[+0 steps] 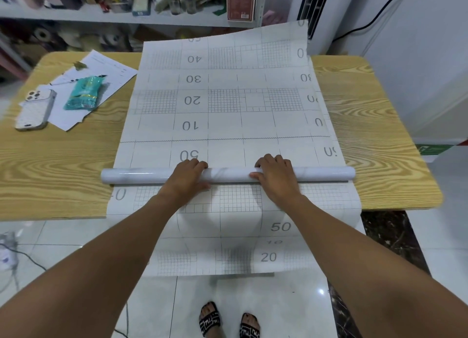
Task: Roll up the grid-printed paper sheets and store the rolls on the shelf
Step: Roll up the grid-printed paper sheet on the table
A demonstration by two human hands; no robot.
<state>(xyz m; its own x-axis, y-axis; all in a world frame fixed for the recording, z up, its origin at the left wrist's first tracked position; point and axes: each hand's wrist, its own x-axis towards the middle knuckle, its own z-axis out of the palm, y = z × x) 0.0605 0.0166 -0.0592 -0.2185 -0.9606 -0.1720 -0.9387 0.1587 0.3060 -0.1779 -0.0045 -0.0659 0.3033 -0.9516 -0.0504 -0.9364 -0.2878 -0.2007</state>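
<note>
Far left of wood-grain worktop [63, 155]: white phone [35, 109] lying camera-side up, just beside it a teal packet [84, 93], both resting on loose papers [101, 66]. Shelf [76, 14] runs along the back, crowded with items too blurred to name. Centre: grid-printed sheet [222, 97] spread lengthwise across the worktop, numbers upside down from this side; far end lifts off the back edge, near end hangs over the front edge toward the tiled floor. Roll [141, 175] lies crosswise on the sheet, near the front edge, its ends reaching just past the sheet's sides. Left hand [187, 178] sits on the roll left of middle, fingers [197, 163] curled over the top, gripping it. Right hand [276, 178] on the roll right of middle, fingers [271, 159] wrapped over the top, thumb on the near side, gripping too. Far right: black cable [379, 16] against the white wall.
</note>
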